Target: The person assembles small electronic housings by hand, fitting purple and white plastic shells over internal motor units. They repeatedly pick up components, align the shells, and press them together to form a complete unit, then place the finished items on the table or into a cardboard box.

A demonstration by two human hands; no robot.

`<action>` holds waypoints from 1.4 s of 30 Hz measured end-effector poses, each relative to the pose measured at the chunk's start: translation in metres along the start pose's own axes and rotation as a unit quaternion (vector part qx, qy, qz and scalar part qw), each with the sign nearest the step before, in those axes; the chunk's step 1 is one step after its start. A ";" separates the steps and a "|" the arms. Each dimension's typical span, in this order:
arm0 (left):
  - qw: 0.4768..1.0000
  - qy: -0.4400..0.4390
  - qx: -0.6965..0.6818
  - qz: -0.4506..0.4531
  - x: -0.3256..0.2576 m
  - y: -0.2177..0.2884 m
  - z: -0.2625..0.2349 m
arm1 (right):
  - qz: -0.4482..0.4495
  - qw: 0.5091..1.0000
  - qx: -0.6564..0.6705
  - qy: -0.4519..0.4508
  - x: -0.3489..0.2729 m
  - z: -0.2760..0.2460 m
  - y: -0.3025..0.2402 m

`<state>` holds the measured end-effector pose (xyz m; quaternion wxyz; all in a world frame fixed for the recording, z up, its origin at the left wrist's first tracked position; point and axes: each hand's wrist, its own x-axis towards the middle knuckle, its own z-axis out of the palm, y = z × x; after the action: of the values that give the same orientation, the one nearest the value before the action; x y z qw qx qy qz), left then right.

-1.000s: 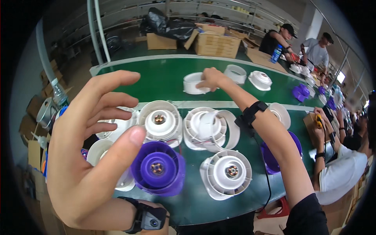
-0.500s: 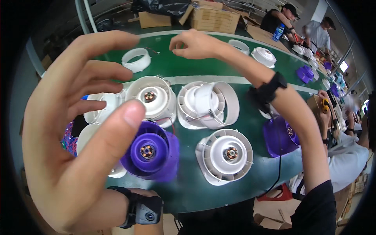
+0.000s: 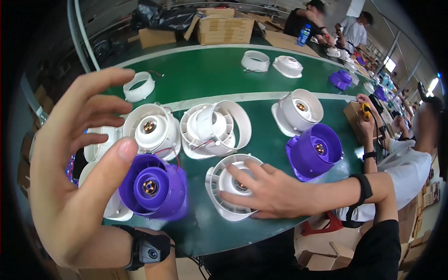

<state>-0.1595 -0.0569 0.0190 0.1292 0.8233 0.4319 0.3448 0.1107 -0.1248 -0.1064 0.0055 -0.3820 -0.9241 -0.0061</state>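
Observation:
My left hand (image 3: 70,163) is raised close in front at the left, fingers curved apart from the thumb with nothing between them. My right hand (image 3: 275,189) reaches in from the right, its fingers spread over a white fan housing (image 3: 215,177) at the near edge of the table. They touch the housing, covering much of its hub and copper-wound motor. Just left of it stands a purple fan housing (image 3: 151,186) with a copper-wound motor in its middle. Behind are a white housing (image 3: 151,126) and another with a loose white ring (image 3: 240,123) tilted on it.
A white housing (image 3: 298,112) and a purple one (image 3: 319,151) stand at the right. Across the green table lie white rings (image 3: 139,87) and a white housing (image 3: 288,66). Cardboard boxes (image 3: 226,30) are at the back. A co-worker in white (image 3: 401,163) sits at right, holding a yellow tool (image 3: 366,112).
My right hand has come back from the far part of the table and down onto the near white housing. The view has turned right. My left hand keeps its curved, raised pose.

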 end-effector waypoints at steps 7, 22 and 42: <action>0.994 -0.084 -0.067 -0.020 0.006 0.025 0.002 | 0.046 0.995 0.085 0.004 -0.006 0.011 -0.008; 0.994 -0.044 -0.100 -0.023 -0.009 0.004 -0.031 | -0.013 0.999 0.038 0.019 -0.010 -0.048 -0.002; 0.994 0.006 -0.104 -0.021 -0.009 -0.016 -0.036 | 0.311 0.944 0.094 -0.067 0.230 -0.025 0.250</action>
<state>-0.1979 -0.0573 0.0332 0.2190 0.7940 0.4118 0.3898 0.1242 0.2143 -0.0766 -0.0189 -0.6474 -0.7543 0.1080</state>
